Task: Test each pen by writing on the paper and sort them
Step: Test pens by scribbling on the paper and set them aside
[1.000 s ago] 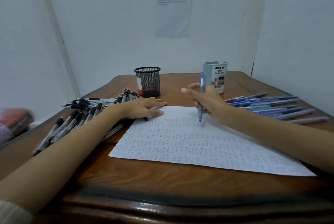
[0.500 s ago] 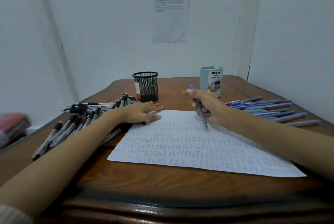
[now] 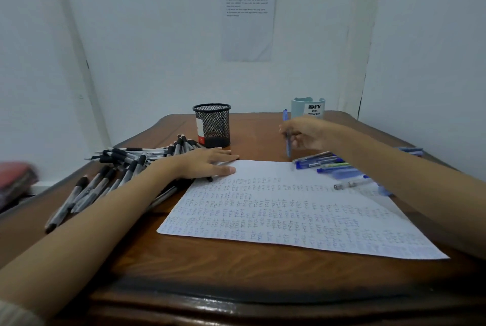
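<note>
The right hand (image 3: 307, 136) pinches a blue pen (image 3: 288, 146), nearly upright, tip down, toward the table's far edge; the left hand (image 3: 205, 165) lies flat on the paper (image 3: 289, 210).

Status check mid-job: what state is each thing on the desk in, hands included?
paper, flat, covered in writing.
left hand, flat, pressing the paper's corner.
right hand, gripping the blue pen.
blue pen, near upright, tip down.
mesh cup, upright, no pens showing.
desk organizer, upright, no pens showing.
black pens, lying in a loose pile.
blue pens, lying beside the paper.
</note>
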`<state>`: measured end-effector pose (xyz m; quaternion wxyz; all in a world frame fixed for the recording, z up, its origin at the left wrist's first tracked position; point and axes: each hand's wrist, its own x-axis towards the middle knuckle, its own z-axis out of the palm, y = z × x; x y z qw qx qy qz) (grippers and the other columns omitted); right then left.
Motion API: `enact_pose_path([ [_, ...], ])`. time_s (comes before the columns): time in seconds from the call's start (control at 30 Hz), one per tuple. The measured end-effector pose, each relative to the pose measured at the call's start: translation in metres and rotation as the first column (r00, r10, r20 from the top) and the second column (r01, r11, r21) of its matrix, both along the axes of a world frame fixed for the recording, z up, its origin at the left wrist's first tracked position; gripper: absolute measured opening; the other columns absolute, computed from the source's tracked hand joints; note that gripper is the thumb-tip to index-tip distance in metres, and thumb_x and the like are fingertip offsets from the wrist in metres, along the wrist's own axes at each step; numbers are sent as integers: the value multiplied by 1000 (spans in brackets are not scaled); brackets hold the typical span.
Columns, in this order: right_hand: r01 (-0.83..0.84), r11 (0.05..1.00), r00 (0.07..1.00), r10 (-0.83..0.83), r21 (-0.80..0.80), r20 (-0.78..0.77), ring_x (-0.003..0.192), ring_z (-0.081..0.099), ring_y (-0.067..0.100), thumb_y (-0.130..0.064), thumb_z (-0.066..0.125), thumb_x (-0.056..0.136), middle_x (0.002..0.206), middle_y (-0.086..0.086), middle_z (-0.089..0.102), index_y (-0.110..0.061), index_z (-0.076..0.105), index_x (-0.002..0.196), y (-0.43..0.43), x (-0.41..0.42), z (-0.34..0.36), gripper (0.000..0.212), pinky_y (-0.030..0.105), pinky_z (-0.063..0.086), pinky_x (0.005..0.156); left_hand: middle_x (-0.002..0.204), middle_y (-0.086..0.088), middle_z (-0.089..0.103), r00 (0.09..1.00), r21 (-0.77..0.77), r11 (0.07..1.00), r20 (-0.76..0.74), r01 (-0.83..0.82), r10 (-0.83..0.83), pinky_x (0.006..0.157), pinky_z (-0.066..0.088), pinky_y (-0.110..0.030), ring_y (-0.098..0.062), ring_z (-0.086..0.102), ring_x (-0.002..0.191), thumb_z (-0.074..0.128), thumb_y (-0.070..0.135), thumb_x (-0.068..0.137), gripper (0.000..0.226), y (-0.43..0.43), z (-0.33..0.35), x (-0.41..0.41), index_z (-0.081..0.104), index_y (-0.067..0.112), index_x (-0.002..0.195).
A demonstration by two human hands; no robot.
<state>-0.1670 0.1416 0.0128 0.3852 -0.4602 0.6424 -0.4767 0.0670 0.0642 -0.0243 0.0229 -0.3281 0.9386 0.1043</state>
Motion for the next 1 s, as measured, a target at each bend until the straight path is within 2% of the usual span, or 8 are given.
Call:
enact_pose_path([
  [0.1,11,1000,990,-11,-2,-141,53,45,12,4,45,92,70,8,54,-2,49,81,-24,1,3,13,15,43,37,156,8,16,1000,-5,1000,14,-28,28,116,4,-43,-14,6,145,19,95,53,109,3,0,0,21,36,146],
  [0.2,47,998,928,-26,46,-371,53,54,15,1,53,91,70,12,56,4,52,99,-43,3,-5,8,18,47,37,156,6,15,999,-4,999,12,-51,51,116,4,-44,-15,5,145,25,65,73,79,6,0,-2,20,35,146],
  [0.6,127,992,698,-108,-27,-708,45,51,10,-14,64,88,60,5,54,-1,59,88,-70,-16,-32,14,12,39,32,156,8,15,999,-10,999,15,-37,38,116,4,-43,-13,6,144,26,63,75,76,6,1,-2,20,36,146],
  [0.73,111,993,641,-98,-35,-762,54,52,14,-24,62,90,64,6,57,0,58,78,-69,-16,-33,27,22,45,53,156,8,15,999,-3,999,19,-47,47,116,4,-44,-14,6,145,26,63,75,76,7,2,-3,19,37,146],
  [0.83,81,994,599,-103,-68,-794,79,63,24,-32,61,90,92,14,67,3,64,100,-59,-21,-23,36,30,50,70,156,7,15,999,-10,999,16,-44,45,116,4,-43,-14,6,145,31,62,85,67,7,1,-3,19,36,145],
  [0.87,57,997,607,-81,-58,-791,78,62,21,-31,61,90,92,11,67,0,64,106,-51,-23,-16,35,26,49,66,156,7,15,999,-8,999,11,-44,44,116,3,-42,-14,5,145,32,62,89,63,6,1,-3,19,36,145],
  [0.93,-17,1000,632,18,10,-775,65,55,11,-24,59,92,84,4,64,-7,64,108,-28,-31,-1,24,17,43,49,156,8,15,999,-11,999,16,-38,38,115,3,-41,-13,5,145,25,81,76,82,7,2,-2,19,37,145],
  [1.0,-83,995,604,91,51,-792,65,53,9,-15,56,92,84,-1,62,-13,66,104,-3,-39,9,16,13,40,44,155,10,15,1000,-17,1000,17,-18,19,115,3,-42,-12,5,144,14,100,44,119,6,3,-1,19,38,145],
])
